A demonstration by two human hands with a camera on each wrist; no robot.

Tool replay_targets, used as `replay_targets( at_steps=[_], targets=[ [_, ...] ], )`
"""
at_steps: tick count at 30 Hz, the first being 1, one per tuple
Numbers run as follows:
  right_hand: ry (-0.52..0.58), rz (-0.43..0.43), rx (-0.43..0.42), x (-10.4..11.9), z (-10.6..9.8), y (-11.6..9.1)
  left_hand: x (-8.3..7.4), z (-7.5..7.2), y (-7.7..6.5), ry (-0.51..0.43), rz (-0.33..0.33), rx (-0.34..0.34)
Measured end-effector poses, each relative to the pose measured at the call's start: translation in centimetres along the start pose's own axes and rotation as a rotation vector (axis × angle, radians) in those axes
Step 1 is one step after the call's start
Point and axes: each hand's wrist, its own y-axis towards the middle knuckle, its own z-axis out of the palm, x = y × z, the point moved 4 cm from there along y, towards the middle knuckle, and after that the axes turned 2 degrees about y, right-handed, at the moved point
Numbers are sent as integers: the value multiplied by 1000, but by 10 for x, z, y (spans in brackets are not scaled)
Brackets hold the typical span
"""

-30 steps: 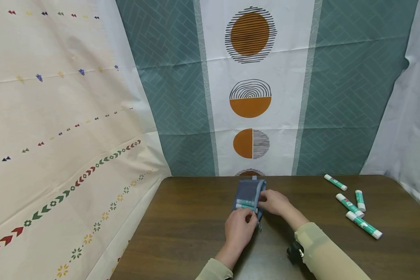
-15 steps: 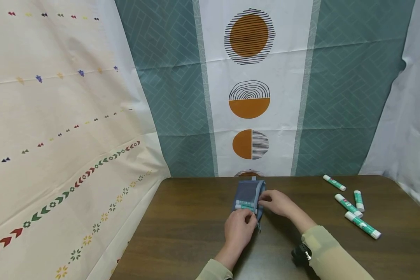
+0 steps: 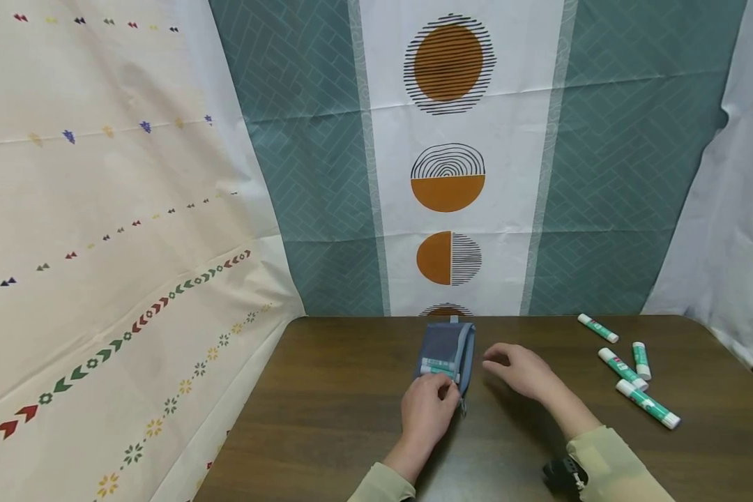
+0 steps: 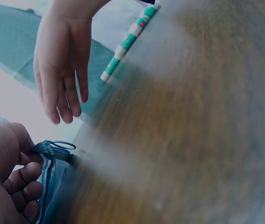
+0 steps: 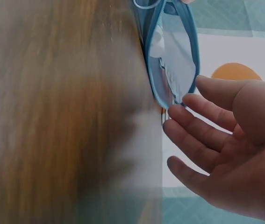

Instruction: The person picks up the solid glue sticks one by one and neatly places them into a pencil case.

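Observation:
A small dark blue zip pouch (image 3: 440, 341) with a see-through front lies near the back of the table; green-and-white glue sticks (image 3: 438, 367) show through it. My left hand (image 3: 428, 413) pinches the pouch's near edge, close to the zip pull (image 4: 60, 144) in the left wrist view. Just right of the pouch is my right hand (image 3: 524, 374), apart from it, with loosely bent fingers and nothing held. In the right wrist view the pouch's mouth gapes between its blue zip edges (image 5: 194, 51), and the right hand (image 5: 235, 135) has its fingers spread beside it.
Several more glue sticks (image 3: 648, 404) lie loose on the right side of the brown table (image 3: 326, 418). Patterned cloth (image 3: 326, 174) hangs behind the table, and cream cloth (image 3: 163, 390) drapes along its left. A black device (image 3: 563, 473) sits at the right wrist.
The right hand has drawn away from the pouch's mouth to the right, its fingers coming off the edge. The left hand keeps its pinch, and the pouch stays in place.

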Motion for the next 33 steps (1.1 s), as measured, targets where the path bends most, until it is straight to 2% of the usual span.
replay_targets(
  at_steps=[9, 24, 33],
  targets=[
    [-37, 36, -26, -13, -18, -20, 0, 0, -3, 0, 12, -10],
    [-157, 22, -96, -40, -51, -49, 0, -1, 0, -7, 16, -2],
    [-202, 35, -136, -61, -64, -67, -1, -2, 0, -9, 12, 0]
  ],
)
